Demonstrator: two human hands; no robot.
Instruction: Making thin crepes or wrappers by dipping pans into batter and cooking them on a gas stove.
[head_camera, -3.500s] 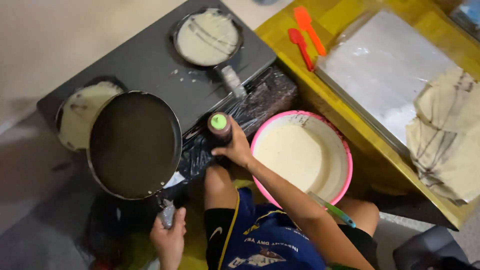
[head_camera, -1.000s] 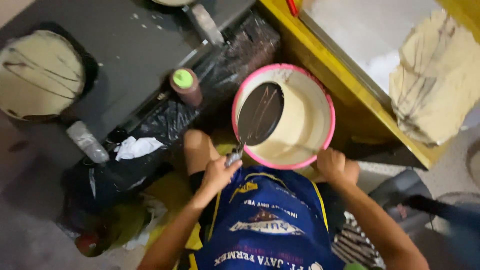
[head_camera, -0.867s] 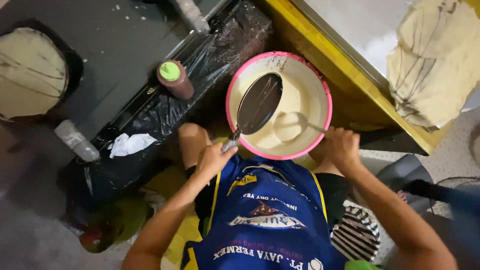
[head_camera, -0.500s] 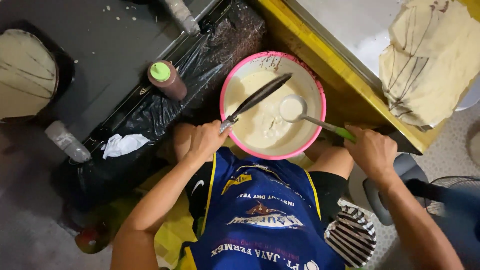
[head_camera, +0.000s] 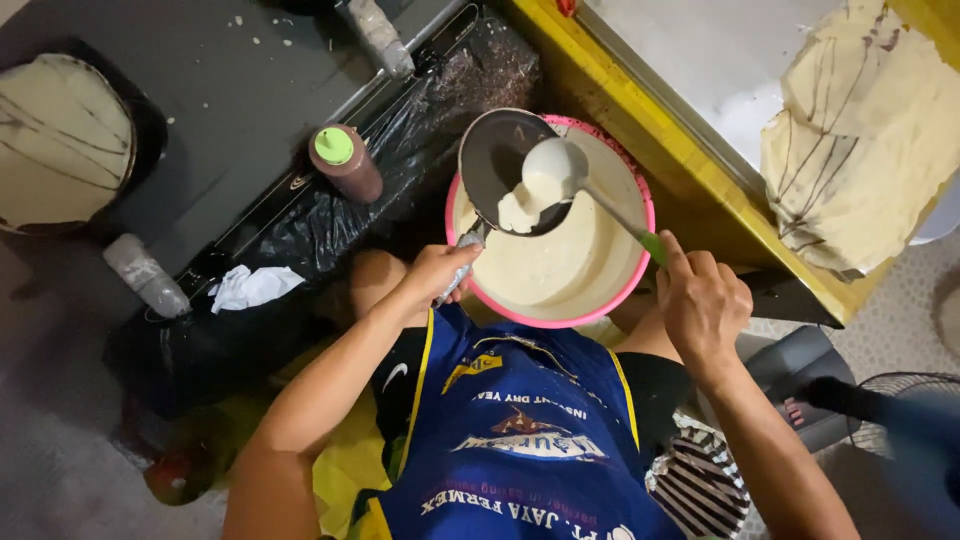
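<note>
I am looking straight down at a pink bowl (head_camera: 630, 290) of pale batter that sits in front of my knees, and everything else is told from that bowl. My left hand (head_camera: 437, 273) is closed around the wrapped handle of a small dark pan (head_camera: 497, 160), holding the pan tilted over the far left part of the bowl. My right hand (head_camera: 702, 305), at the bowl's right rim, is gripped tight on the green handle of a ladle (head_camera: 553, 172), whose round cup is tipped over the pan. A tongue of batter (head_camera: 520, 208) runs from the ladle onto the pan's dark face; it covers only a small patch near the pan's lower edge, and most of that face is bare. So I judge the pour is just under way: the scoop is done, the batter is landing, and spreading it and cooking it are left. The bowl looks well filled. To the left of the bowl, on black plastic sheeting, stands a brown squeeze bottle (head_camera: 347, 165) with a green cap. Far left of the bowl, on the dark stove top (head_camera: 220, 90), a second pan (head_camera: 60, 140) holds a thin pale round crossed with dark lines. Up and to the right of the bowl, on a metal tray (head_camera: 700, 60), lies a stack of finished crepes (head_camera: 870, 140) with the same dark streaks. My blue apron (head_camera: 520, 440) fills the space just below the bowl.
</note>
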